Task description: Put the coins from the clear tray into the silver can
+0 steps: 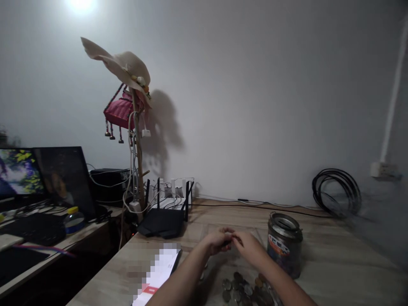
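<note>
My left hand [219, 241] and my right hand [247, 244] meet above the wooden table, their fingertips together. Both have curled, pinching fingers; whatever is between them is too small and dim to make out. Below them, nearer to me, lies a loose pile of coins [236, 296], mostly silver with a few golden ones, partly hidden by my right forearm. Just right of my right hand stands a glass jar [285, 246] with a metal lid and an orange label. Behind my hands, a faint clear, flat thing [255, 232] shows on the tabletop.
A phone [164, 272] with a lit screen lies left of my left forearm. Farther back are a black router [162, 223] and cables. A black cable coil [336, 191] leans on the wall. A hat [132, 66] and red bag [119, 111] hang on a wooden stand.
</note>
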Demonstrator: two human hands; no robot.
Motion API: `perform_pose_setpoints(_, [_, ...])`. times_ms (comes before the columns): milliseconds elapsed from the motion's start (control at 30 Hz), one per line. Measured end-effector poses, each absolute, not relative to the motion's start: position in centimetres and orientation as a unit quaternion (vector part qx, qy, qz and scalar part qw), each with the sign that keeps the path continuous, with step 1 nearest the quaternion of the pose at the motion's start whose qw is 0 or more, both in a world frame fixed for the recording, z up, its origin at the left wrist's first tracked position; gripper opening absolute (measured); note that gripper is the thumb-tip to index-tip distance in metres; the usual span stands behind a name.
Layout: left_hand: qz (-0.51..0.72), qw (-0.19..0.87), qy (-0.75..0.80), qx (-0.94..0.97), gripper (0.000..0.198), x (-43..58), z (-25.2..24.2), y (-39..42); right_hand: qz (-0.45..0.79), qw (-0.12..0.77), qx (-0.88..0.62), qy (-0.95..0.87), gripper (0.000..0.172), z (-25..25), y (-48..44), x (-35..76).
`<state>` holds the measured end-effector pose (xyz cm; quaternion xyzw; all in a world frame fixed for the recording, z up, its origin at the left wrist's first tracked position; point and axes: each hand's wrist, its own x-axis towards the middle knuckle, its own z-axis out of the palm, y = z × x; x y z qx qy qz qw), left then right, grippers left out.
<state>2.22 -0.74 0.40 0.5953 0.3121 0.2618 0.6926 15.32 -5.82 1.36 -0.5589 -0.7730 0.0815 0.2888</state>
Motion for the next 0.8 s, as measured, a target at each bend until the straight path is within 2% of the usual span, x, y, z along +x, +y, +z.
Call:
perform_pose_setpoints(67, [0.243,0.695,0.309,0.602,0.037,2.2,0.5,-1.0,0.116,0.291,-0.557,-0.769,0.019,1.1,-5.6,15.4])
perform_pose_setpoints(133, [0.222,0.709,0.280,0.608,0.037,2.3,0.7,-1.3,0.099,0.301,-0.573,-0.756,0.017,1.7,-5.9,15.8])
perform_pose_setpoints(333, [0.210,0.729,0.317,0.569,0.023,2.3,1.4,-1.4,-0.210,0.397,-0.611,-0.652,0.022,6.2,-8.3,19.0])
perform_pose_setpoints(433, [0.221,0.732,0.342,0.546,0.022,2.3,1.3,-1.1,-0.299,0.388,-0.664,-0.565,0.023,7.6,-8.8,22.4])
perform_pose_setpoints(533, [0.219,0.737,0.341,0.541,0.023,2.4,1.0,-0.8,-0.256,0.337,-0.736,-0.528,0.024,7.7,-8.6,25.4])
perform_pose_setpoints(633, [0.220,0.743,0.331,0.539,0.025,2.4,0.7,-0.6,-0.192,0.324,-0.757,-0.534,0.025,7.2,-8.2,26.9])
perform_pose_setpoints(800, [0.220,0.760,0.306,0.529,0.028,2.2,0.6,-0.6,-0.213,0.322,-0.756,-0.529,0.025,7.4,-8.3,26.3])
